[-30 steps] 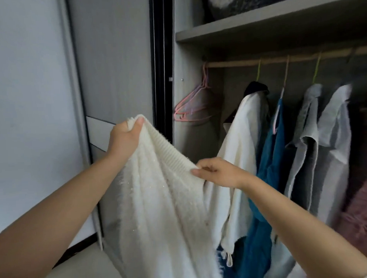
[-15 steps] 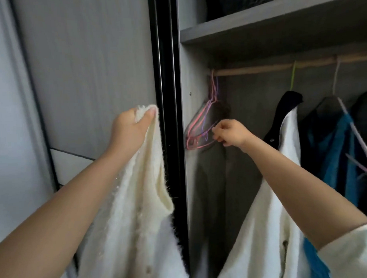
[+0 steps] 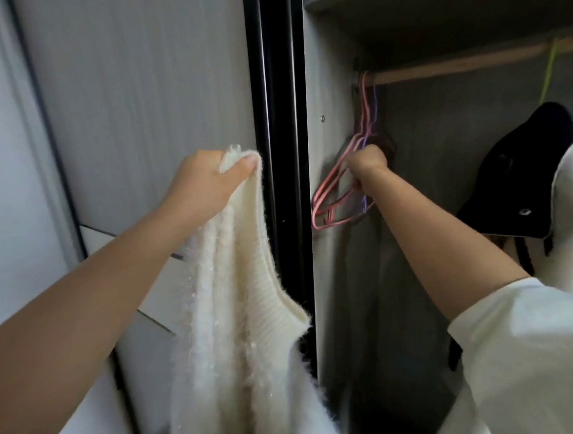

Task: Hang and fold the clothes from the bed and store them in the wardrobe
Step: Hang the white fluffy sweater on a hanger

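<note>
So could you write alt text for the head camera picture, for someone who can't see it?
A person's left hand grips a fluffy white sweater in front of an open wardrobe, while the right hand grasps a bunch of pink hangers hanging from the wooden rail. A black and white garment hangs further right.

We see two bare forearms, both uncovered to the wrist. Our left hand (image 3: 202,184) and right hand (image 3: 367,164) carry no rings or watch that we can make out. A loose cream-white short sleeve (image 3: 523,348) (soft, faintly creased) covers the right upper arm.
</note>
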Available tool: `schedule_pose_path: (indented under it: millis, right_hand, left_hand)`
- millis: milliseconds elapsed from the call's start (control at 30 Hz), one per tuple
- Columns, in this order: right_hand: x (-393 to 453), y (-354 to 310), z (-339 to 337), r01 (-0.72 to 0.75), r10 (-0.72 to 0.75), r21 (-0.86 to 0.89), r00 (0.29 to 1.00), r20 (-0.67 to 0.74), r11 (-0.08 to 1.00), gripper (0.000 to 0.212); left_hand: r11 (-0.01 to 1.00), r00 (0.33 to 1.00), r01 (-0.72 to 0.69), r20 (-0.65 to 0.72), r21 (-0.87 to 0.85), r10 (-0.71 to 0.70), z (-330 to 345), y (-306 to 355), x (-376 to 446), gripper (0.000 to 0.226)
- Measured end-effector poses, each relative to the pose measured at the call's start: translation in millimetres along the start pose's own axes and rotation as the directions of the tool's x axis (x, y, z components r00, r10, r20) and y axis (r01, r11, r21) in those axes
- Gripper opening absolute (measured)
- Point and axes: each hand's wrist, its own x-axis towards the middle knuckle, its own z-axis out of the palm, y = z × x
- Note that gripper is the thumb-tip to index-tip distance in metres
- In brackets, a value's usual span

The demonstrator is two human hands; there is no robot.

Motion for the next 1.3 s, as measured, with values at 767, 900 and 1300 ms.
schedule_pose_path:
  millis: [767,900,1300]
  right_hand:
    - [-369.0,51.4,-143.0,-0.117,0.141,0.081,0.877,-0.46,0.99,0.043]
    - [-425.4,69.6,-179.1,-0.404,0.485,0.348,0.854,-0.187,0.846,0.023]
    - [-510.8,95.0,-262.3,-0.427,0.414,0.023,0.859,-0.302,0.904,0.024]
  left_hand:
    - [0.746,0.931,-0.142,0.169,-0.65,0.324,28.3,55.0,-151.0,0.052]
    - [0.687,0.892,-0.113,0.231,-0.718,0.388,32.9,80.2,-186.8,0.047]
    - [0.606,0.79,0.116,0.443,-0.787,0.424,56.8,103.2,-274.6,0.052]
